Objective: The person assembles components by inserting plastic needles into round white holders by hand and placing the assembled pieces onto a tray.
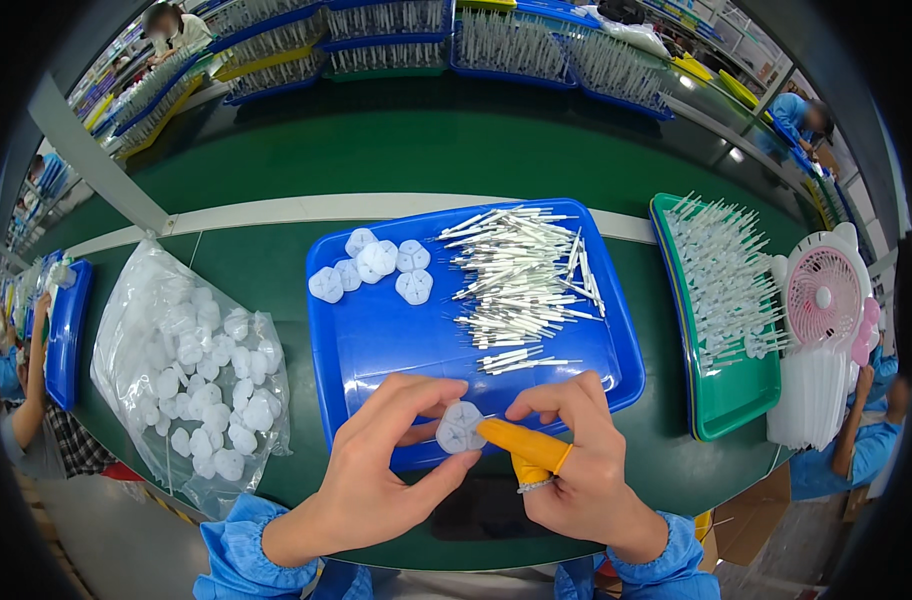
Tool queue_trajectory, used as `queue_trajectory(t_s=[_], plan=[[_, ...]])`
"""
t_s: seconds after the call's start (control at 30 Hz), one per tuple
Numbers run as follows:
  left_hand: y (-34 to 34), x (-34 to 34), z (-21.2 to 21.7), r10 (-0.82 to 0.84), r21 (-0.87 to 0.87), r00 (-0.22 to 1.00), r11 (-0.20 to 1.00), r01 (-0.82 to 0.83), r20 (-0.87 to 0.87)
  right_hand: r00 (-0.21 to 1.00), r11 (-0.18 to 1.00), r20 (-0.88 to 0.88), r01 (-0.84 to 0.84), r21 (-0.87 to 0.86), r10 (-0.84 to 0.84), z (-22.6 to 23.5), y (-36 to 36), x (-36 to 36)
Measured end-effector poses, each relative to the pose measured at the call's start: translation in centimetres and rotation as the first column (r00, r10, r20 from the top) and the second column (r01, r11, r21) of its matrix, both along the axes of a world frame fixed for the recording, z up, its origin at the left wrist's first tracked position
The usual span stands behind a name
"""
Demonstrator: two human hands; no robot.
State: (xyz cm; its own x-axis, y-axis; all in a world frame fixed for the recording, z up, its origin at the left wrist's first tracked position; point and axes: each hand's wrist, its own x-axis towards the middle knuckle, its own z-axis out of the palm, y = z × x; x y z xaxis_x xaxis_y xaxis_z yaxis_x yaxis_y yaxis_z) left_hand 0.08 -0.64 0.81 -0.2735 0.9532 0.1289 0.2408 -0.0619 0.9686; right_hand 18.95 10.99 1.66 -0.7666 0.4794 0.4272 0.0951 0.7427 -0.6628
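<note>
Above the near edge of a blue tray (376, 350), my left hand (376, 470) pinches a translucent white plastic disc (460, 427) with petal-like segments. My right hand (586, 460) is curled beside it, with yellow finger covers on two fingers. One covered fingertip rests on the disc's right edge; the other covered finger bends beneath, its tip hidden. In the tray, several similar discs (414, 287) lie at the far left. A heap of thin white sticks with metal ends (516, 270) fills the right side, and a small loose group (521, 361) lies nearer me.
Left of the tray sits a clear plastic bag (191, 370) of white discs. To the right, a green tray (741, 400) holds assembled sticks, beside a pink and white fan (824, 290) and stacked white plastic pieces (811, 395). Filled trays (511, 50) line the far side; other people work nearby.
</note>
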Motion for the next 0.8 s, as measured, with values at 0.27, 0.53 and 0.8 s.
queue_trajectory(t_s=[0.27, 0.53, 0.8], plan=[[-0.03, 0.49, 0.32, -0.059, -0.023, 0.991, 0.998, 0.057, -0.122, 0.999, 0.999, 0.049, -0.02, -0.031, 0.022, -0.25, -0.15, -0.44], [-0.18, 0.51, 0.6, -0.042, -0.054, 0.995, 0.998, 0.038, -0.087, 0.998, 0.999, 0.062, -0.008, -0.031, 0.01, -0.32, 0.2, -0.35], [-0.03, 0.48, 0.14, -0.057, -0.045, 0.995, 0.998, 0.054, -0.081, 0.998, 0.993, 0.054, 0.029, -0.112, -0.023, -0.15, -0.12, -0.27]])
